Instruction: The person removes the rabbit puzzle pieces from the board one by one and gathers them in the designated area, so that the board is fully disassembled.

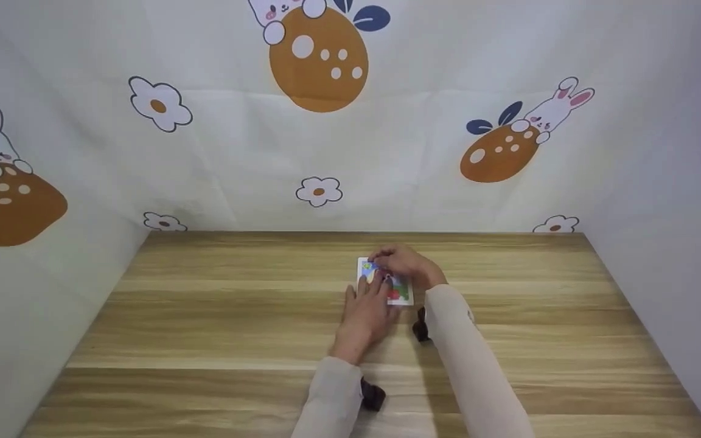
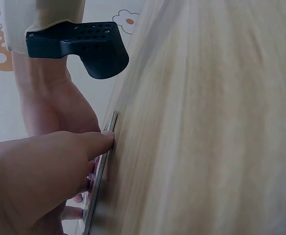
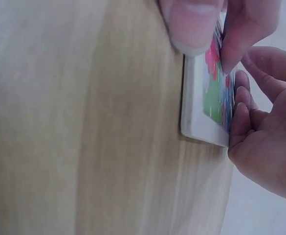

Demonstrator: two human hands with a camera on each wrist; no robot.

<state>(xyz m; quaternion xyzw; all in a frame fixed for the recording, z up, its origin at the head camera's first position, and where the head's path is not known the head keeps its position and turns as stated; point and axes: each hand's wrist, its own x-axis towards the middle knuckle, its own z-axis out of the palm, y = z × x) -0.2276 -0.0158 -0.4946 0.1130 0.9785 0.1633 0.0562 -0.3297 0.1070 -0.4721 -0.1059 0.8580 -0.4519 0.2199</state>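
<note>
A thin rectangular picture board [image 1: 403,297] with a white border and a colourful picture lies flat on the table. My left hand [image 1: 369,313] holds it from the near side: the thumb [image 3: 194,29] is against the near edge and the spread fingers rest on the picture. From the far right reaches my right hand [image 1: 408,261], its bent fingertips at the board's far part. In the right wrist view, some right fingers [image 3: 240,117] touch the board's side; whether the others pinch anything is hidden behind the left fingers. The left wrist view shows the board [image 2: 99,181] edge-on.
The wood-grain table [image 1: 216,328] extends around the board on all sides. Cream cloth walls [image 1: 235,146] with rabbit, fruit and flower prints enclose its back and sides. Dark wrist cameras [image 1: 373,395] hang below both cuffs, close to the tabletop.
</note>
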